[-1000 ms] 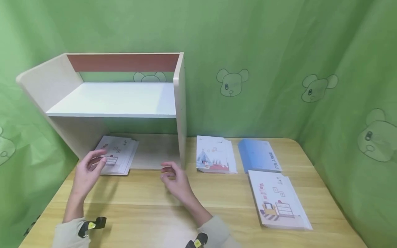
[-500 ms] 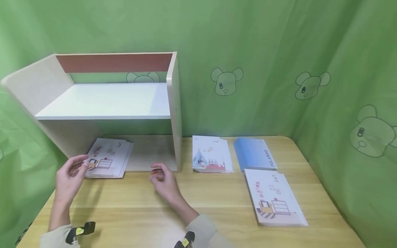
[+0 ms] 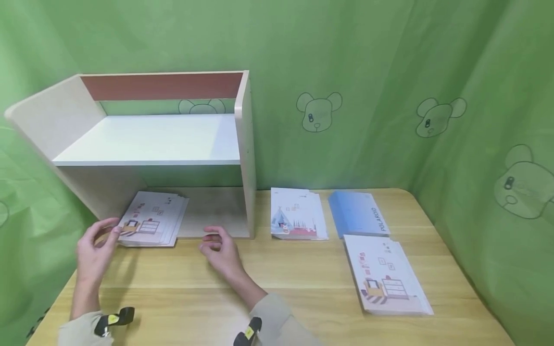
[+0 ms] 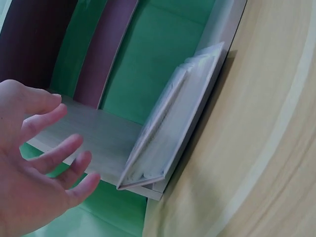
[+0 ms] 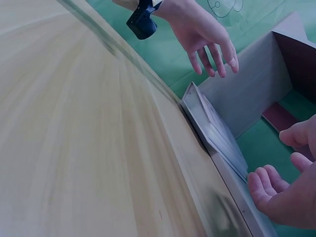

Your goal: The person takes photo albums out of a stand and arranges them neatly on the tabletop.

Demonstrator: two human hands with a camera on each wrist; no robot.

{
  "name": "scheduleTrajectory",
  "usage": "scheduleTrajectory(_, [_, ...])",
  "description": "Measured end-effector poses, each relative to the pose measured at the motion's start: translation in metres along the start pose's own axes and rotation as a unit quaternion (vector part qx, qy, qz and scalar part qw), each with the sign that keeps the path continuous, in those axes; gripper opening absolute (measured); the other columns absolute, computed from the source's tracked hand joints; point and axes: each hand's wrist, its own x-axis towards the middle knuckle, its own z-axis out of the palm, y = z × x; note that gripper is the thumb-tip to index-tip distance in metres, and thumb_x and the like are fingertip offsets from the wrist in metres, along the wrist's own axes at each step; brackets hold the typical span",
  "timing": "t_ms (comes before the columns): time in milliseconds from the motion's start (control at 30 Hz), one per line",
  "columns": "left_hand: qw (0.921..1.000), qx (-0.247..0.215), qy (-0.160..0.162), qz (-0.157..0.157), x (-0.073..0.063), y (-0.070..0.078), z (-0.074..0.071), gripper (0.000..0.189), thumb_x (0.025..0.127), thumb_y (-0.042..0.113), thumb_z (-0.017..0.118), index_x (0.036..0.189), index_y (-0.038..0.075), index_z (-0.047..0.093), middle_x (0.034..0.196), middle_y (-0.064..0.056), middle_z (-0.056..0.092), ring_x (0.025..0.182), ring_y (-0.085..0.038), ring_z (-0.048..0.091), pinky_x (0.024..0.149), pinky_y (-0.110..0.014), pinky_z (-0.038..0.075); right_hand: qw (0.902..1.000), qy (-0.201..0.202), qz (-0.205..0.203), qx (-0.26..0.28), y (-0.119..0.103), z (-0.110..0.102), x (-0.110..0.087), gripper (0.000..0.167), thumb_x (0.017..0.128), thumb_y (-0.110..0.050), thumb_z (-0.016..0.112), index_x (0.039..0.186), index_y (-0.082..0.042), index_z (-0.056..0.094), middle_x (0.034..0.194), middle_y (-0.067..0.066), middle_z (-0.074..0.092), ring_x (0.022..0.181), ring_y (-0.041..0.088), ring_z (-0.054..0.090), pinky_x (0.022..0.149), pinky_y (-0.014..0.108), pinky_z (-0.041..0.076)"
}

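One white illustrated booklet stack (image 3: pixel 152 225) lies flat in the lower bay of the beige wooden shelf unit (image 3: pixel 242 158). Your left hand (image 3: pixel 93 252) and right hand (image 3: pixel 221 252) hover beside it, fingers loosely spread, holding nothing. My read: three left on the table (image 3: pixel 303 283): tent booklet (image 3: pixel 296 220), blue album (image 3: pixel 359 215), dresser booklet (image 3: pixel 385 275).

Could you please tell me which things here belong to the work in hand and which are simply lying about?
In hand:
- booklet stack in the shelf's lower bay
- wooden shelf
- left hand and right hand, open, beside the stack

Lying about:
- tent booklet
- blue Polaroid album
- dresser booklet
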Motion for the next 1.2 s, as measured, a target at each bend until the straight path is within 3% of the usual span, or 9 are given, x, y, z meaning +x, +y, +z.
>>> scheduleTrajectory(167, [0.9993,0.006,0.007,-0.036,0.0,-0.007,0.002,0.038,0.103,0.013,0.061,0.138,-0.002,0.058,0.135,-0.007,0.055,0.113,-0.003,0.053,0.095,-0.006,0.046,0.9998,0.012,0.016,-0.001,0.002,0.008,0.003,0.042,0.088,-0.009,0.076,0.129,-0.013,0.064,0.118,0.014,0.069,0.1,0.015,0.066,0.087,0.03,0.058])
scheduleTrajectory(333, [0.9986,0.014,-0.002,-0.051,0.001,-0.013,0.001,0.042,0.104,0.016,0.06,0.142,-0.001,0.054,0.142,-0.015,0.053,0.113,-0.001,0.052,0.093,-0.005,0.045,0.9996,0.021,0.021,-0.003,0.005,0.015,0.005,0.039,0.088,-0.009,0.076,0.124,-0.019,0.067,0.115,0.013,0.07,0.098,0.015,0.067,0.086,0.031,0.059])
scheduleTrajectory(633, [0.9925,0.034,-0.025,-0.115,0.0,-0.022,-0.004,0.048,0.106,0.028,0.056,0.147,0.005,0.05,0.154,-0.021,0.04,0.127,-0.021,0.047,0.078,0.0,0.043,0.9987,0.025,0.043,-0.002,0.015,0.028,0.005,0.041,0.085,-0.006,0.079,0.124,-0.014,0.067,0.11,0.01,0.071,0.092,0.014,0.067,0.085,0.031,0.06])
scheduleTrajectory(767, [0.9886,0.036,-0.033,-0.142,0.0,-0.027,-0.006,0.049,0.106,0.032,0.056,0.149,0.011,0.05,0.158,-0.018,0.038,0.13,-0.021,0.046,0.078,-0.003,0.043,0.9978,0.03,0.057,-0.014,0.018,0.035,0.004,0.04,0.085,-0.007,0.079,0.123,-0.017,0.068,0.107,0.004,0.07,0.093,0.013,0.065,0.085,0.032,0.059])
scheduleTrajectory(1000, [0.9878,0.017,-0.041,-0.149,0.004,-0.029,-0.01,0.048,0.106,0.034,0.056,0.151,0.017,0.05,0.152,-0.008,0.047,0.129,-0.019,0.05,0.082,-0.004,0.045,0.9977,0.035,0.057,-0.014,0.018,0.048,0.006,0.039,0.085,-0.009,0.08,0.12,-0.019,0.068,0.106,0.004,0.07,0.092,0.012,0.067,0.085,0.033,0.059])
scheduleTrajectory(1200, [0.9896,-0.03,-0.056,-0.129,0.01,-0.035,-0.009,0.047,0.105,0.028,0.059,0.149,0.013,0.053,0.124,0.013,0.056,0.102,0.007,0.052,0.08,-0.004,0.048,0.9959,0.053,0.069,-0.025,0.016,0.054,0.011,0.04,0.084,-0.012,0.08,0.121,-0.023,0.069,0.105,0.001,0.071,0.094,0.012,0.068,0.087,0.037,0.059])
